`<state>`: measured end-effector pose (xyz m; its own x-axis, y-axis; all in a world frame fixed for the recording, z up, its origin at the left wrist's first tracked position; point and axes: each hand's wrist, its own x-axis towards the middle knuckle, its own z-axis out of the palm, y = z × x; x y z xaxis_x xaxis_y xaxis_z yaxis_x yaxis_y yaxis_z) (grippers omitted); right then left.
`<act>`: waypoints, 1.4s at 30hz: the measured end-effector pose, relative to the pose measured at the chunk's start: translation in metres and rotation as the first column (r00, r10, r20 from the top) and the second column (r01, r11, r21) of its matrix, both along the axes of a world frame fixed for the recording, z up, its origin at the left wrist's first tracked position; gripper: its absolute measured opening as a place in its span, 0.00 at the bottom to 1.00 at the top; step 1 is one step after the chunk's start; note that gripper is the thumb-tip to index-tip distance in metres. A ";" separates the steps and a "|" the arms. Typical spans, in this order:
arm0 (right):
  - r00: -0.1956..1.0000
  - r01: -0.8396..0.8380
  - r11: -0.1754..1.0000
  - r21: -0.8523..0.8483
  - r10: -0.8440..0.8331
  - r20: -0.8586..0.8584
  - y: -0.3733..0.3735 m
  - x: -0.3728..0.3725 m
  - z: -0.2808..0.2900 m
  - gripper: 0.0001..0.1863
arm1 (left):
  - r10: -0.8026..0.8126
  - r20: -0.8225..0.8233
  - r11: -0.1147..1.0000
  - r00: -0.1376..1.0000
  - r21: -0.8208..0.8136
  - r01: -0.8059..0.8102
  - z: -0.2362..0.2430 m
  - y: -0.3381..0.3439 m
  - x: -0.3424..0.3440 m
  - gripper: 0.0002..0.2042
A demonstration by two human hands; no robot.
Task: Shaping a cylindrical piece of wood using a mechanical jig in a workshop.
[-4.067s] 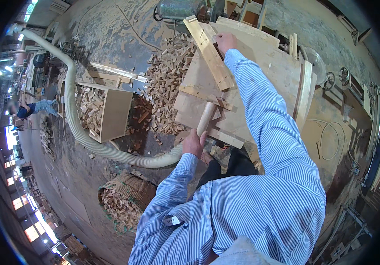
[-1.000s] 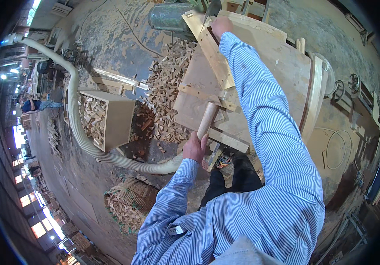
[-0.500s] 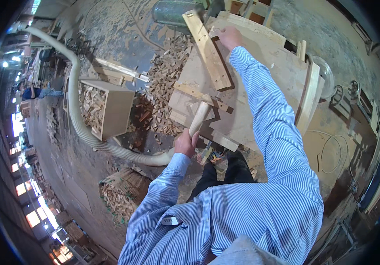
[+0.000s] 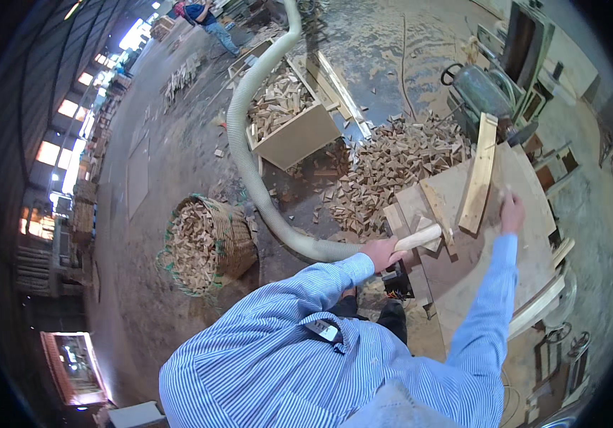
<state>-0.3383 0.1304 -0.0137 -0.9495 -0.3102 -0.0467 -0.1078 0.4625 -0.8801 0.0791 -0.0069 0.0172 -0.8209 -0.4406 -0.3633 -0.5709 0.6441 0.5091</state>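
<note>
My left hand [image 4: 381, 253] is closed round a pale cylindrical handle [image 4: 417, 237], which lies over a notched wooden strip [image 4: 435, 204] and small boards on the large plywood board [image 4: 463, 285]. My right hand [image 4: 512, 212] is closed at the right of the board, with a small pale thing at its fingertips that I cannot make out. Left of it, a long light wooden bar [image 4: 478, 173] with holes lies at a slant, reaching toward the green machine [image 4: 484, 93].
A ribbed hose [image 4: 249, 164] curves along the floor. A box [image 4: 296, 139] and a wicker basket [image 4: 235, 250] hold offcuts, beside a heap of wood blocks [image 4: 399, 160]. A co-worker [image 4: 214, 28] stands at the top left. A handwheel machine [image 4: 563, 364] is at the lower right.
The view has swung, so the board and machine sit further right. My right hand has drawn back from the bar's far end and moved away to its right. My left hand still grips the handle.
</note>
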 end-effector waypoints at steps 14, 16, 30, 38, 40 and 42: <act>0.871 -0.475 0.832 -0.285 0.400 -0.285 -0.127 0.279 0.125 0.26 | -0.021 -0.162 0.993 0.987 0.110 0.039 -0.011 -0.008 0.059 0.26; 0.625 -0.544 0.838 0.039 0.436 -0.648 -0.147 0.332 0.163 0.30 | -0.034 -0.145 0.995 0.989 0.093 0.048 -0.015 -0.010 0.070 0.25; 0.912 0.366 0.928 0.063 -0.345 -0.223 0.163 0.342 0.058 0.25 | -0.007 -0.140 0.999 0.990 0.032 0.011 -0.036 -0.026 0.105 0.24; 0.718 0.695 0.619 0.365 -0.573 -0.395 0.266 0.315 0.059 0.35 | -0.109 -0.153 0.993 0.982 -0.067 0.099 -0.028 -0.015 0.112 0.24; 0.784 0.606 0.581 0.544 -0.552 -0.284 0.271 0.307 0.053 0.36 | -0.116 -0.150 0.991 0.982 -0.079 0.105 -0.027 -0.011 0.121 0.24; 0.772 0.627 0.567 0.534 -0.544 -0.329 0.280 0.298 0.041 0.37 | -0.088 -0.133 0.995 0.987 -0.067 0.080 -0.024 -0.009 0.120 0.24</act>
<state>-0.0400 0.4100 0.0274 -0.9228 0.3691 0.1106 0.2978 0.8653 -0.4032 0.1987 -0.0155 -0.0068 -0.8957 -0.3859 -0.2209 -0.4420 0.7189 0.5364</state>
